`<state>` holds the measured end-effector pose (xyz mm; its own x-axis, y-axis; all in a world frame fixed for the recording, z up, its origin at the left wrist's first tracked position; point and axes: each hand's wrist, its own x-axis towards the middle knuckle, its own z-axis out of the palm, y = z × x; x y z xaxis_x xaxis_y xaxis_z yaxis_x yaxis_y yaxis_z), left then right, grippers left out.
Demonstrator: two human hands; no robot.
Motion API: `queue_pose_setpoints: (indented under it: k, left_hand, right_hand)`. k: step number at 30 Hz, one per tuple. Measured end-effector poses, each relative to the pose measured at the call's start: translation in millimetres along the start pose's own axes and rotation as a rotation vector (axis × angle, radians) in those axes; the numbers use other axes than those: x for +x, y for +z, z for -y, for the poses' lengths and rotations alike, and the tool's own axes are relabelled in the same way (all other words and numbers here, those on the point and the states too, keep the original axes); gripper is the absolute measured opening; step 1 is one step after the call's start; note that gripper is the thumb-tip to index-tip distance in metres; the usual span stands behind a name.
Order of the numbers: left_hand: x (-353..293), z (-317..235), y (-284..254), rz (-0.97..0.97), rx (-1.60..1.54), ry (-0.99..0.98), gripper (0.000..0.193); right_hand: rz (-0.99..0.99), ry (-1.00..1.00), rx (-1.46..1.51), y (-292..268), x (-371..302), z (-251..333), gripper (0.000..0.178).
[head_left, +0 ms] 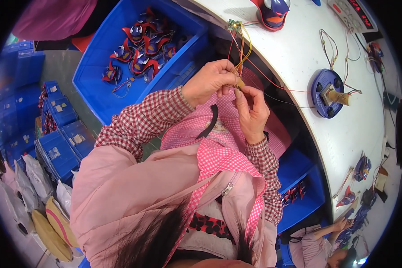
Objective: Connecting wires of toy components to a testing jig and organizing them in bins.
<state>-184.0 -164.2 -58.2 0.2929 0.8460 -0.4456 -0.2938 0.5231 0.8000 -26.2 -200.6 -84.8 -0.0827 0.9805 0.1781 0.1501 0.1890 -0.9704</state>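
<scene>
My left hand (pixel 212 82) and my right hand (pixel 253 111) meet above my lap, just off the edge of the white table. Both are closed, thumb against finger, on a bundle of thin wires (pixel 242 49). A small yellowish piece (pixel 240 84) shows between the fingertips; its kind is too small to tell. Red, yellow and white wires lead up to a small green circuit board (pixel 235 25) at the table's edge. A red wire runs right to a round dark-blue base (pixel 328 91) with a tan roll-shaped part standing on it.
A blue bin (pixel 89 82) at the left holds several red-and-blue toy parts. Beside the base on the white table (pixel 295 58) lie loose wires; a power supply (pixel 353 15) stands behind. Another blue bin (pixel 306 207) sits under the table. A co-worker (pixel 315 248) works at the lower right.
</scene>
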Motion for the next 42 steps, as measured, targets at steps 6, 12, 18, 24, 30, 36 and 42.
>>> queue_pose_setpoints:
  k: [6, 12, 18, 24, 30, 36, 42]
  left_hand:
    - [2, -3, -12, 0.106, -0.011, -0.036, 0.012]
    - [2, -9, -13, 0.089, 0.043, -0.014, 0.013]
    - [-6, 4, 9, -0.097, -0.050, 0.078, 0.012]
    - [1, 14, 19, -0.109, -0.193, 0.035, 0.009]
    - [5, 26, 26, -0.160, -0.197, 0.125, 0.006]
    - [9, 34, 36, -0.241, -0.178, 0.186, 0.007]
    - [15, 40, 40, -0.243, -0.145, 0.169, 0.012]
  right_hand:
    - [0.106, -0.269, -0.177, -11, 12, 7, 0.017]
    - [0.124, -0.339, -0.198, -8, 16, 17, 0.016]
    - [-0.042, -0.268, -0.318, -2, 10, 21, 0.015]
    - [-0.111, -0.301, -0.427, -5, 14, 12, 0.014]
    - [-0.164, -0.302, -0.516, -4, 16, 10, 0.013]
    - [-0.254, -0.284, -0.521, -1, 16, 9, 0.011]
    - [-0.279, -0.245, -0.525, -7, 14, -2, 0.012]
